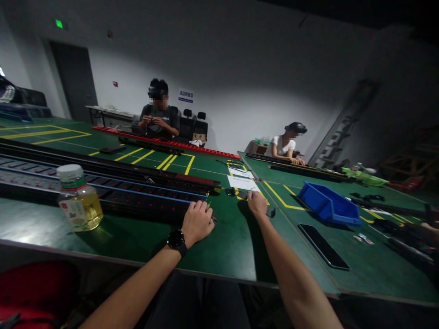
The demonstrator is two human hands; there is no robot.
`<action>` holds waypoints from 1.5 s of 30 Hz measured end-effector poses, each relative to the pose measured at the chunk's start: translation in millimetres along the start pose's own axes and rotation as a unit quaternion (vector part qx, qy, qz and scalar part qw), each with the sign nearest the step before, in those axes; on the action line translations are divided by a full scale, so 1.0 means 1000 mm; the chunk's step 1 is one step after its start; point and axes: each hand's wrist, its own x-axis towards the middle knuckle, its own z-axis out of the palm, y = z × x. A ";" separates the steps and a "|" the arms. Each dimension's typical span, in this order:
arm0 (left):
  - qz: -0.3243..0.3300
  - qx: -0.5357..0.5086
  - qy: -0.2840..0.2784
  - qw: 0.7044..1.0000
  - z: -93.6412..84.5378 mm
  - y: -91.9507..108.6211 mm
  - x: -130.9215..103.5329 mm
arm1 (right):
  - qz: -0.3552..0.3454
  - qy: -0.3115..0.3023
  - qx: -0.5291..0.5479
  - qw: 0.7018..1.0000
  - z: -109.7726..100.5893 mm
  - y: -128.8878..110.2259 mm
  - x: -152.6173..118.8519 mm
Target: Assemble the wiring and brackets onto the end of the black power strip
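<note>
My left hand (198,222), with a dark watch on its wrist, has its fingers curled over the right end of a long black rail (147,203) with red marks and a blue edge line. My right hand (257,203) is closed in a fist just above the green table. Small black parts (270,213) lie beside it, and what its fingers hold is hidden. White paper sheets (243,183) lie just beyond the fist, with small black pieces (230,192) to its left.
A bottle of yellow drink (79,198) stands in front of the rails at left. To the right are a blue bin (327,204) and a black phone (323,246). Across the green table (233,256), two people work by a red rail (164,142) and black rails (302,169).
</note>
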 end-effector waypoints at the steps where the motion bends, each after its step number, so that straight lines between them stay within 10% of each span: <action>1: 0.001 -0.003 0.000 1.000 0.000 0.000 0.000 | 0.017 0.009 -0.004 1.000 0.000 0.003 0.000; 17: -0.004 -0.007 -0.015 1.000 -0.001 0.002 -0.002 | -0.029 -0.032 -0.015 0.999 0.014 0.007 0.037; 45: 0.001 0.005 0.003 1.000 -0.003 0.000 0.000 | -0.169 -0.025 -0.042 0.984 0.003 0.048 -0.029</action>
